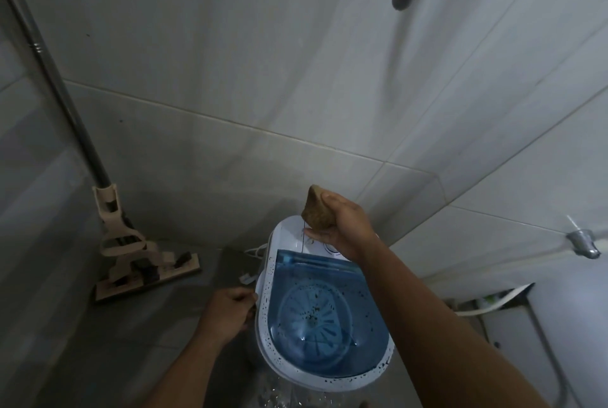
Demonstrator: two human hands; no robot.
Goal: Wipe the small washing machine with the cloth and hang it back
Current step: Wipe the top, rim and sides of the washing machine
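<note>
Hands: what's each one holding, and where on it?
Right hand grips the bunched brown cloth by its lower end. Left hand grips the washing machine at its left rim.

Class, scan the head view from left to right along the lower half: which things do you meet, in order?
Mop → left hand → small washing machine → wall tap. The right hand and cloth overlap the machine, so they are left out.

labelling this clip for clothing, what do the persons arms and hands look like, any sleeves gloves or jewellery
Both forearms are bare as far as the frame shows: no sleeve reaches into view on either arm. The left hand and the right hand wear no gloves. No watch, bracelet or ring is visible, though the dim light and the angle hide parts of the fingers.
</note>
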